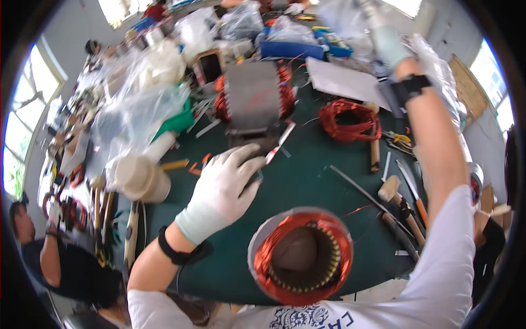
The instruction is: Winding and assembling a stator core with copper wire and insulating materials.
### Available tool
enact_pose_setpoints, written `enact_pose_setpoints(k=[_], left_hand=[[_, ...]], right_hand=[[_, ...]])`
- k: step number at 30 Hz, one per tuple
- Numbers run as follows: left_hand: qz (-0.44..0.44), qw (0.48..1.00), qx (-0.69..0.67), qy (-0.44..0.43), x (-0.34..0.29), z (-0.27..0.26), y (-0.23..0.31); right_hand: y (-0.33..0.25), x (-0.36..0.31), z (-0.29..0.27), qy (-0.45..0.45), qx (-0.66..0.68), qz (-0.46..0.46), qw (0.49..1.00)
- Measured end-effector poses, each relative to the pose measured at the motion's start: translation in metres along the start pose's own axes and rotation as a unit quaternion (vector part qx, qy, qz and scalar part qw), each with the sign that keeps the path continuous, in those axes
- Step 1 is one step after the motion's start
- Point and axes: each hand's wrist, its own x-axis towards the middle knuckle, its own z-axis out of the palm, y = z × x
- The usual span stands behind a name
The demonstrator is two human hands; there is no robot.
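My left hand [222, 183], in a white knitted glove, is over the middle of the table with its fingers curled. A small pale strip shows between thumb and forefinger, too small to name. A slim red and white tool [280, 143] slants up from the fingertips; whether they grip it is unclear. Far right, my gloved right hand [383, 41] reaches among clear plastic bags [345, 22], its fingers smeared by motion. Close to me stands a motor stator [342, 247], open end up, with copper windings and yellow slot liners. Beyond my left hand lies another wound stator [252, 96].
At right lie a red-wrapped wire coil [348, 123], a mallet [402, 205], pliers [400, 142] and a long rod [356, 183]. A cream plastic jar [142, 178] and bags crowd the left. A blue tray [290, 50] stands behind. Another person [66, 257] is at left.
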Motion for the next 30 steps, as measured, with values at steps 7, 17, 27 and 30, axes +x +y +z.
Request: enact_pose_setpoints(k=[7, 17, 27, 30], left_hand=[[0.005, 1.0, -0.011, -0.025, -0.051, -0.002, 0.009], [0.053, 0.999, -0.004, 0.012, -0.105, -0.034, 0.024], [0.134, 0.98, 0.026, 0.146, -0.101, -0.053, 0.019], [0.137, 0.971, 0.021, 0.195, -0.073, -0.061, 0.013]], right_hand=[[-0.156, -0.045, -0.015, -0.185, 0.034, -0.098, 0.977], [-0.197, -0.148, 0.101, -0.328, 0.284, -0.085, 0.897], [-0.155, -0.223, 0.071, -0.68, -0.092, -0.25, 0.683], [-0.162, -0.207, 0.042, -0.632, -0.028, -0.267, 0.727]])
